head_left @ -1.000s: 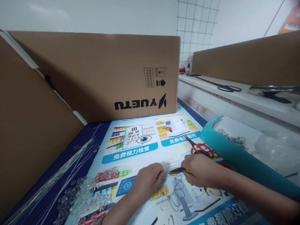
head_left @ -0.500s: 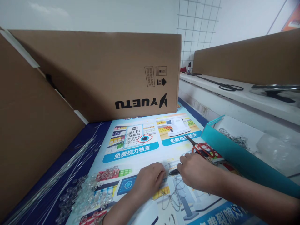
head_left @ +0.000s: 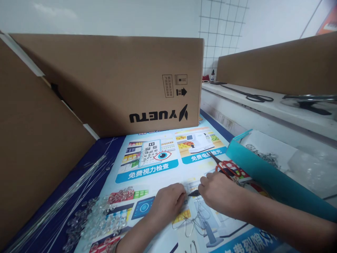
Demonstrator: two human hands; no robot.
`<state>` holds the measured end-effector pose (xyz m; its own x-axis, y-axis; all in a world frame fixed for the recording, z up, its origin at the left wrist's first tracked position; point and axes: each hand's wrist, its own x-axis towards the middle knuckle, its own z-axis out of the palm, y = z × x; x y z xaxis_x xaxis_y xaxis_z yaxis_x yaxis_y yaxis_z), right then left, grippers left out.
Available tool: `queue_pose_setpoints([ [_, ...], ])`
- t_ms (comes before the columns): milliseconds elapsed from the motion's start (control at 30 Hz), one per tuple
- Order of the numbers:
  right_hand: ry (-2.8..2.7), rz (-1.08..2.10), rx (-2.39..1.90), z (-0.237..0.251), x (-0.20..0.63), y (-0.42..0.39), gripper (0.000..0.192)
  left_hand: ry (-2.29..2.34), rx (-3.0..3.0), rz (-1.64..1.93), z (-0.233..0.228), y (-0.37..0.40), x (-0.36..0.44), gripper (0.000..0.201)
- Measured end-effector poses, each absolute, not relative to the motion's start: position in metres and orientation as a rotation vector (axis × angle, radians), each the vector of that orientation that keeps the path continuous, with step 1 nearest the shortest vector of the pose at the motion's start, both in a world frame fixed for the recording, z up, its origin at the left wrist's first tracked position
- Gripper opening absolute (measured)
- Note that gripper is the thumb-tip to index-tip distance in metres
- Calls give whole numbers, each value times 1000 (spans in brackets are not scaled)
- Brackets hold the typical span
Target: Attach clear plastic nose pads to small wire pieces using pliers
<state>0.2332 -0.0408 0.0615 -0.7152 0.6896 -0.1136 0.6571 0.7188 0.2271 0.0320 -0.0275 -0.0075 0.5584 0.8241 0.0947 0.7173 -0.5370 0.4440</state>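
Note:
My right hand (head_left: 217, 191) is wrapped round a pair of pliers (head_left: 194, 193); only their dark pointed tips show, aimed at the other hand. My left hand (head_left: 170, 202) is closed in a pinch close to those tips. Something thin and wire-like seems to be in its fingers, though the fingers mostly hide it. Below and between the hands lie loops of thin wire (head_left: 197, 221) on the printed sheet (head_left: 163, 242). Left of my left forearm spreads a pile of clear beads (head_left: 102, 218).
Orange-handled scissors (head_left: 226, 167) lie beyond my right hand, beside a teal box (head_left: 252, 168) with small wire pieces and a plastic bag. Long thin wires (head_left: 71, 193) run along the left. Cardboard (head_left: 118, 84) walls the back; black scissors (head_left: 255, 96) rest on the right ledge.
My right hand and the pliers have shifted very slightly left. The wire loops below the hands have moved a little. My left hand stays almost where it was.

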Motion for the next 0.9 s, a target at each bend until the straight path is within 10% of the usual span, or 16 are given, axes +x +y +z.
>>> queue_pose_setpoints([
  [900, 2765, 315, 1093, 55, 232, -40, 4, 1218, 2387, 545, -10, -27, 32, 17],
])
